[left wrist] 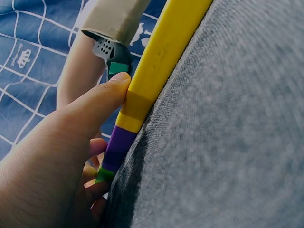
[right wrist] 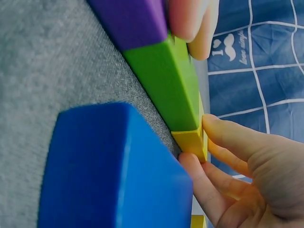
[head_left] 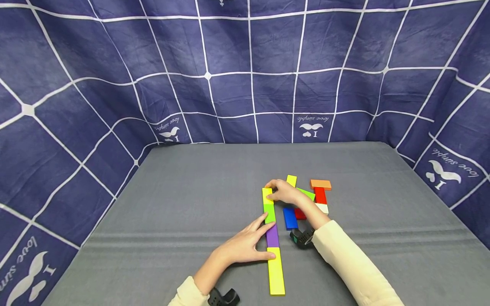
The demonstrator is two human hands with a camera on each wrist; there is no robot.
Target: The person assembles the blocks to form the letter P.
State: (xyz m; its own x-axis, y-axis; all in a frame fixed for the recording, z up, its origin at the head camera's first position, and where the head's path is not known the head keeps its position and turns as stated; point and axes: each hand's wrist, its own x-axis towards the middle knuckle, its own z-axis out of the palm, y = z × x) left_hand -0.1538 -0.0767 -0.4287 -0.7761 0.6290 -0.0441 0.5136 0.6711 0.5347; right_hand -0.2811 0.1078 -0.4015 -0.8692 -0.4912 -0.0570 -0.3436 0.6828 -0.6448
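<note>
A straight row of blocks runs away from me: a long yellow block (head_left: 276,276) nearest, then a purple block (head_left: 272,236), a green block (head_left: 269,213) and a far yellow block (head_left: 266,196). My left hand (head_left: 243,244) lies along the row's left side with fingers spread. Its thumb touches the long yellow block (left wrist: 159,61), and its fingertips reach the purple and green blocks. At the far end, my right hand (head_left: 285,191) pinches the far yellow block (right wrist: 189,142) between thumb and fingers. That block meets the green block (right wrist: 166,80) end to end.
Right of the row lie a blue block (head_left: 290,219), a dark red block (head_left: 300,213), a slanted green block (head_left: 306,194), another yellow block (head_left: 292,180), a red block (head_left: 320,195), an orange block (head_left: 320,184) and a white block (head_left: 323,208). Blue patterned cloth (head_left: 229,93) surrounds the grey surface (head_left: 172,191).
</note>
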